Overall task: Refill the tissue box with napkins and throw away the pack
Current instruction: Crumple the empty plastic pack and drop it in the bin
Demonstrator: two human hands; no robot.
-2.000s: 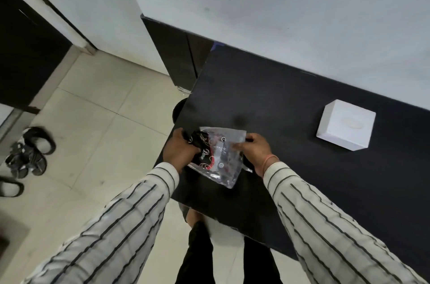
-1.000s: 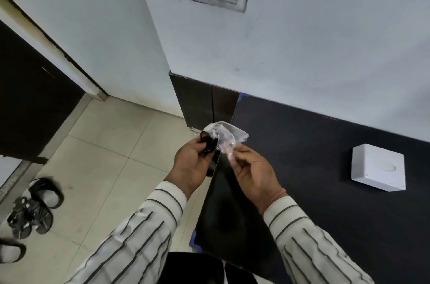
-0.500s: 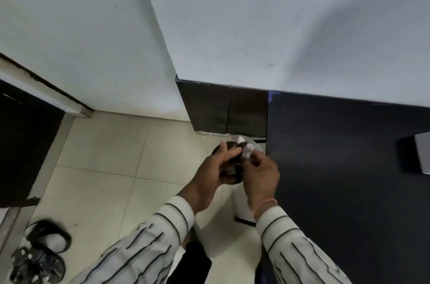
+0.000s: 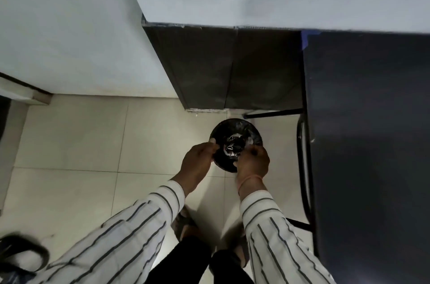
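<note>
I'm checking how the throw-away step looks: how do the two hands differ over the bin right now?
The left hand sits at the left rim of the black bin; the right hand sits at its near right edge. The right wrist wears a thin band; the left wrist is bare. The crumpled pack lies between them, nearer the right hand's fingertips. Both have curled fingers and striped sleeves.

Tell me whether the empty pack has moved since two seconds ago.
Yes. The pack has left the black table and now sits down in the round bin on the floor, left of the table, between both hands.
</note>
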